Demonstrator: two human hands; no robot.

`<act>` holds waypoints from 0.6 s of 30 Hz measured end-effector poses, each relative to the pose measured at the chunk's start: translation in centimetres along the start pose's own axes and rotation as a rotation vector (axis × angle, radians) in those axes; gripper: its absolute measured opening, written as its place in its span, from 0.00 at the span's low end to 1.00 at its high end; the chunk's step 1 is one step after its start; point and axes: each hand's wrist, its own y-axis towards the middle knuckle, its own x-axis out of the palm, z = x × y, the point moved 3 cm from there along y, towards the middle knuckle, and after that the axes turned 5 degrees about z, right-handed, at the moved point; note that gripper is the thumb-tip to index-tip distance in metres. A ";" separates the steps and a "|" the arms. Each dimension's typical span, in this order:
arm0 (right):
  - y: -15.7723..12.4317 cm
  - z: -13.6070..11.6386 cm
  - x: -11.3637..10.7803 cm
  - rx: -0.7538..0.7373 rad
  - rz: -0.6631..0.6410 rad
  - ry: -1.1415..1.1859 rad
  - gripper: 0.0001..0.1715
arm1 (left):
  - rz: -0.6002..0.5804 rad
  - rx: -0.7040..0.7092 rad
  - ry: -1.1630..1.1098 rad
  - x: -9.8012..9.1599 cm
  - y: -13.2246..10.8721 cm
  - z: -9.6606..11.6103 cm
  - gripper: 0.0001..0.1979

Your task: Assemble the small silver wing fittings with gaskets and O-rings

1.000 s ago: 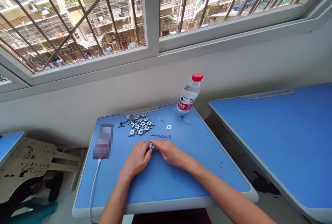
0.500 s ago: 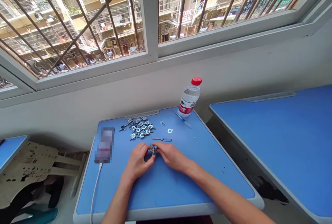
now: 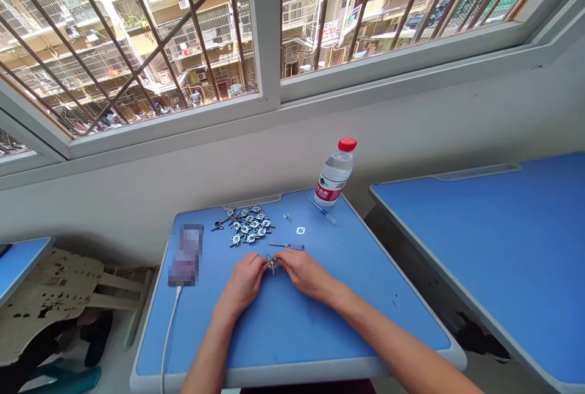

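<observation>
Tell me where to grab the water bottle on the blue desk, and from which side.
Best grip the plastic water bottle by its clear upper body, above the red label, coming from the right: it stands upright near the far corner of the desk, away from the metal parts.

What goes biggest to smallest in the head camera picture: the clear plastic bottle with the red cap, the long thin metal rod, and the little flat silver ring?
1. The clear plastic bottle with the red cap
2. The long thin metal rod
3. The little flat silver ring
</observation>
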 end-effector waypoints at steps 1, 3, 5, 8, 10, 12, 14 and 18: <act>0.0 -0.2 -0.1 -0.001 0.000 0.000 0.13 | 0.004 0.001 0.016 0.0 0.0 0.0 0.13; -0.1 -0.7 -0.5 0.003 -0.012 -0.004 0.10 | 0.015 0.000 0.050 0.1 0.0 -0.1 0.14; -0.1 -1.3 -0.7 0.022 -0.046 -0.027 0.08 | 0.024 -0.004 0.078 0.1 -0.1 0.0 0.14; -0.1 -1.8 -0.8 0.065 -0.075 -0.095 0.05 | 0.024 -0.007 0.102 0.2 -0.1 0.2 0.15; 0.0 -1.9 -0.8 0.089 -0.063 -0.128 0.07 | 0.017 -0.006 0.110 0.2 0.0 0.4 0.15; 0.0 -1.9 -0.7 0.097 -0.060 -0.137 0.08 | 0.013 -0.007 0.115 0.2 0.0 0.6 0.15; 0.0 -1.8 -0.6 0.099 -0.078 -0.130 0.09 | 0.012 -0.007 0.118 0.1 0.0 0.7 0.15; 0.0 -1.8 -0.7 0.134 -0.107 -0.142 0.09 | 0.007 0.001 0.115 0.1 0.0 0.6 0.14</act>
